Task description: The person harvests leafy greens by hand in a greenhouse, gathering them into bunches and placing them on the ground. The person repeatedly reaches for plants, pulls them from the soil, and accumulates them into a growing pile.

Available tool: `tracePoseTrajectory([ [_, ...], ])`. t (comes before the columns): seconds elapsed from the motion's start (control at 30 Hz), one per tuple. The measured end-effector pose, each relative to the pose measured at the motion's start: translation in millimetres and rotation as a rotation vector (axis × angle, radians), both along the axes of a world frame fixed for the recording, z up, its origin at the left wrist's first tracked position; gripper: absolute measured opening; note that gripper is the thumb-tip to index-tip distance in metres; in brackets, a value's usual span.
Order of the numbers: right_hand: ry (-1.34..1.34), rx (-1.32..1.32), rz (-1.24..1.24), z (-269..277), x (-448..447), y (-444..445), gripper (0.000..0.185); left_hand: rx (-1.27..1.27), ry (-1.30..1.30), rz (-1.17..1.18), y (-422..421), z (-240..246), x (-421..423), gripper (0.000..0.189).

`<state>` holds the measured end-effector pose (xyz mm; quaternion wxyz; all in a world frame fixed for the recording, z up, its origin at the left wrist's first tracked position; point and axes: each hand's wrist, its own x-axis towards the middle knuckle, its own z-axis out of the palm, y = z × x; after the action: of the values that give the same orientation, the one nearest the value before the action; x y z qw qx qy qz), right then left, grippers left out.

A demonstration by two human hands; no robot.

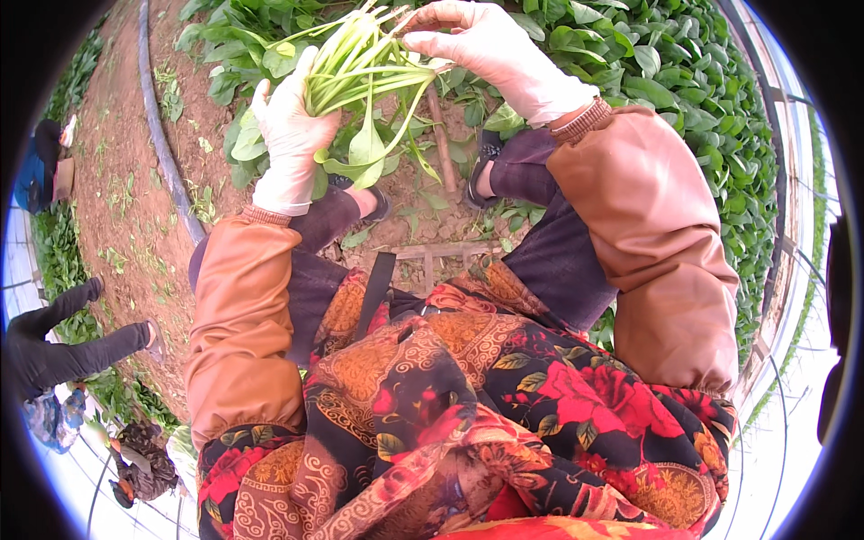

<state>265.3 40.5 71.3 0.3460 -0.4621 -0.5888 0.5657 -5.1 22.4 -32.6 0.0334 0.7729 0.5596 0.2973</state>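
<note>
A bunch of leafy greens that looks like spinach [358, 64] is gripped around its stems by my left hand [293, 128], in a thin white glove. Its pale stems and root ends point up and to the right; a few leaves droop below. My right hand [472, 50], gloved the same way, has thumb and fingertips at the root ends. Whether they pinch a root is hard to make out. Under the bunch, a wooden handle [440, 145] lies on the soil between my feet; its far end is hidden by leaves.
Dense leafy plants [661, 88] grow ahead and along the right. A dark hose [155, 115] runs over the bare soil [121, 223] at left. Low wooden slats [445, 250] show between my legs. Other people, one in dark trousers [74, 344], are at the far left.
</note>
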Motion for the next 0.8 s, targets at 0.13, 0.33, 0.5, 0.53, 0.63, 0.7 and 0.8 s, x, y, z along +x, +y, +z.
tracePoseTrajectory([
  [0.13, -0.127, -0.04, 0.03, 8.7, 0.7, -0.9, 0.03, 0.103, 0.06, -0.021, -3.2, 9.3, 3.3, 0.079],
  [0.33, -0.047, -0.232, -0.069, -10.8, -5.2, -1.6, 0.022, 0.209, 0.128, -0.064, -7.3, 20.0, 8.1, 0.083],
  [0.5, 0.013, -0.133, -0.071, -25.8, -11.4, -2.6, 0.023, 0.194, 0.143, -0.086, -8.0, 24.5, 7.6, 0.092],
  [0.53, 0.002, -0.126, -0.072, -26.2, -11.6, -3.2, 0.021, 0.202, 0.155, -0.079, -7.9, 24.9, 7.2, 0.093],
  [0.63, 0.009, -0.193, -0.122, -22.2, -3.7, -2.3, 0.016, 0.226, 0.156, -0.069, -7.2, 25.3, 5.1, 0.096],
  [0.7, -0.017, -0.06, -0.166, -18.9, 5.1, 1.0, 0.011, 0.247, 0.141, -0.054, -6.5, 24.9, 2.9, 0.098],
  [0.8, -0.119, -0.1, -0.347, -15.9, 21.5, 7.3, 0.011, 0.271, 0.127, -0.053, -5.8, 24.6, -1.4, 0.093],
])
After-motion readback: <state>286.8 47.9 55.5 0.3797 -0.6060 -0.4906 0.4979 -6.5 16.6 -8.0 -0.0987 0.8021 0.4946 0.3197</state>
